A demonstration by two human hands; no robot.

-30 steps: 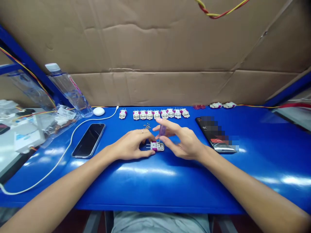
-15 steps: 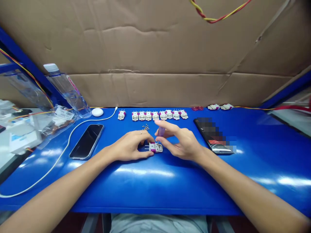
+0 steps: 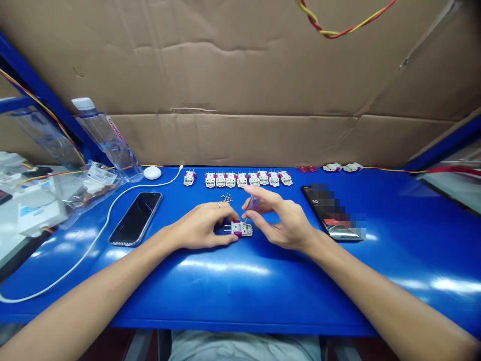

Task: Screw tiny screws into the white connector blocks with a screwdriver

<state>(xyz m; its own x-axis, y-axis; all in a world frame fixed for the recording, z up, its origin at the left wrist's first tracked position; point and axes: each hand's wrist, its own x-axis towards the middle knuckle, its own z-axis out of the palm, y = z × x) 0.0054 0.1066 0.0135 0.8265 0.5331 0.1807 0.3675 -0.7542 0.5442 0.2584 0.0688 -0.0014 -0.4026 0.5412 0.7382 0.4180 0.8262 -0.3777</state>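
At the frame's centre, the left hand (image 3: 203, 226) pinches the white-and-purple plug (image 3: 246, 230) on the worktop (image 3: 225, 301), while the right hand (image 3: 291, 222) grips a purple-handled screwdriver (image 3: 254, 202), now tilted further right, suggesting turning continues.

- Left hand (image 3: 205, 228): thumb and fingers grip a white-and-purple plug body (image 3: 242, 228), pins pointing toward the palm.
- Right hand (image 3: 287, 220): fingertips hold a purple-handled screwdriver (image 3: 254, 202), shaft tilted, tip at the plug body.
- Loose screws (image 3: 226, 198): piled just beyond the left hand's fingers.
- Row of plug bodies (image 3: 231, 180): beyond both hands, pins facing away; the leftmost unit stands apart.
- Phone (image 3: 136, 219): left of the left hand, screen dark; a white cable (image 3: 108, 214) curves past its outer side.
- Black device (image 3: 326, 215): right of the right hand, partly pixelated.
- Red parts (image 3: 306, 169): beyond the right hand, near the cardboard (image 3: 240, 135).
- Blue worktop (image 3: 225, 296): beneath both hands.
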